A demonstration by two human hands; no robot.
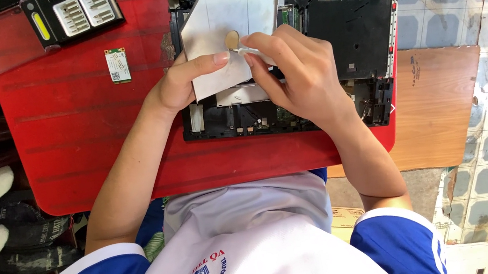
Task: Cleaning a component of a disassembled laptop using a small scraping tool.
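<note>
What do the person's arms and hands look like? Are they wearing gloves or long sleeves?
No gloves: the left hand and the right hand are both bare, with no rings, watch or bracelets in view. The forearms are bare too. The sleeves are short and blue with a white band at the edge, part of a white and blue shirt with a red and blue emblem on the chest.

a small white-and-green labelled card (pixel 117 65) lies on the red table (pixel 74 123), below a black screwdriver-bit case (pixel 74 14).
</note>
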